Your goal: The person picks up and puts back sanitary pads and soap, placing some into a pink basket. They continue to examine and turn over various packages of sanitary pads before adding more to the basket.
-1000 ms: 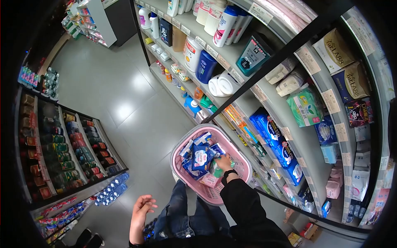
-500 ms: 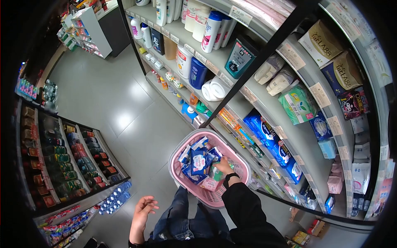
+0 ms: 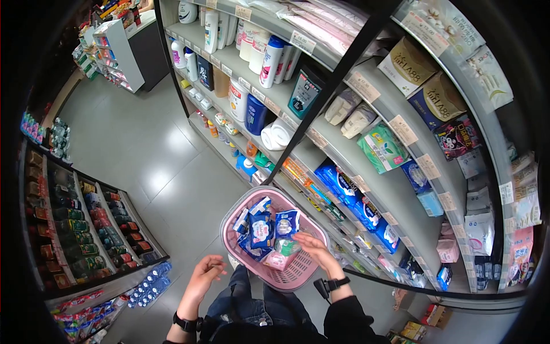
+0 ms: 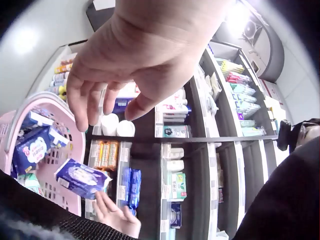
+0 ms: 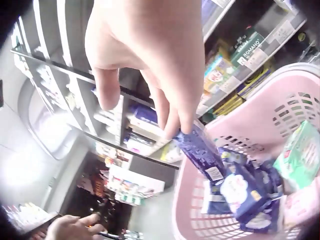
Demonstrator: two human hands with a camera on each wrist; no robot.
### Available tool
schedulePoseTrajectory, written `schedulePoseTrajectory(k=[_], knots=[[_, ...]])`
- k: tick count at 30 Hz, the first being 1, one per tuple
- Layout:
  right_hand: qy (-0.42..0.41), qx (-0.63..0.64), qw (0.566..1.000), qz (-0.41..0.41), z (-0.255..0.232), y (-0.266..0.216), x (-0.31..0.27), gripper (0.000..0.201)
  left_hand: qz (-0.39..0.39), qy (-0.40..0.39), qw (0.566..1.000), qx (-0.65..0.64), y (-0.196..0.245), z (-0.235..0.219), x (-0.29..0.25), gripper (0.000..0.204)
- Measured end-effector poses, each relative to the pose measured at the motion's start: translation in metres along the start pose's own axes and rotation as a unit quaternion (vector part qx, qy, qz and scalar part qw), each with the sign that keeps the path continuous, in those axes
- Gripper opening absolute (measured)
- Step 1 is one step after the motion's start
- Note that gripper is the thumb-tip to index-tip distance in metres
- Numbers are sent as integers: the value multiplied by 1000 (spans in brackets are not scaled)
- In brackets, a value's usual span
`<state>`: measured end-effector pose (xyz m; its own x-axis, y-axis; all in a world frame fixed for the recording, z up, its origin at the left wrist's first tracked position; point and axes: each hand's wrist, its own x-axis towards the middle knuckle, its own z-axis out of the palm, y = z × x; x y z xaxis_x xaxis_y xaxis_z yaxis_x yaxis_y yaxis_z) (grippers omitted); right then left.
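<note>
A pink plastic basket with packaged goods stands in front of my legs. A dark blue packet lies at its far side, tilted on edge in the right wrist view. My right hand is over the basket's right side, fingers nearly straight. In the right wrist view its fingertips are right at the blue packet's end, the thumb standing apart. Beside that packet lie another blue packet, a green-and-white pack and a pink pack. My left hand hovers left of the basket, loosely bent, holding nothing.
Tall shelves with price tags run along the right, holding bottles, tissue packs and sanitary pads. To the left stands a rack of drinks. Grey tiled floor runs between them towards a counter.
My right hand has drawn back from among the packs to the basket's right side. A blue packet now shows at the far side. The left hand has moved slightly up, and the view has shifted right.
</note>
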<state>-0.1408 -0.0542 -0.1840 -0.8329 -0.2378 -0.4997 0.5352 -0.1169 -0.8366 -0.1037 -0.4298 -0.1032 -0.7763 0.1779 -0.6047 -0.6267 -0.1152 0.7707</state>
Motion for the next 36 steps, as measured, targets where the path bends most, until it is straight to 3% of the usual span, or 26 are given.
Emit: schedulePoseTrajectory(k=[2,6,8,9,12,13,14,16,17,18,20,21,26,28,30,32,36], knots=[[-95,152,983,-39,8,-28,-33,66,12,-35,999,9,5,14,13,29],[-164,247,949,-105,20,-52,-86,72,38,-92,995,-8,14,51,35,45],[-251,273,919,-132,24,-65,-105,73,31,-104,994,-33,21,66,40,52],[-244,258,926,-127,25,-65,-114,83,29,-130,990,-49,26,72,42,55],[-251,257,924,-135,29,-60,-126,80,17,-194,977,-83,46,96,39,60],[-240,249,926,-153,36,-67,-128,65,43,-213,973,-80,43,102,42,61],[-236,247,927,-157,34,-66,-130,65,69,-232,967,-77,44,108,44,62],[-73,138,986,-55,28,-56,-133,40,72,-217,969,-95,47,117,42,62],[-23,114,991,-63,26,-52,-128,31,82,-219,969,-83,48,119,42,60],[-19,114,991,-66,28,-47,-125,31,91,-222,968,-71,49,122,42,59],[132,29,980,-146,40,-51,-118,45,102,-224,967,-64,52,130,41,56],[139,65,971,-183,46,-59,-116,68,100,-239,964,-62,53,133,40,55],[101,-15,981,-165,50,-104,-120,69,72,-277,956,-58,52,142,39,56],[30,-49,989,-136,38,-110,-120,61,56,-284,955,-61,60,143,32,57],[42,-70,986,-142,30,-120,-122,57,46,-275,957,-77,60,143,27,55],[106,-24,983,-148,13,-130,-125,55,46,-287,954,-80,63,141,26,53],[320,-35,914,-247,-31,-172,-135,45,82,-218,971,-55,53,118,28,46]])
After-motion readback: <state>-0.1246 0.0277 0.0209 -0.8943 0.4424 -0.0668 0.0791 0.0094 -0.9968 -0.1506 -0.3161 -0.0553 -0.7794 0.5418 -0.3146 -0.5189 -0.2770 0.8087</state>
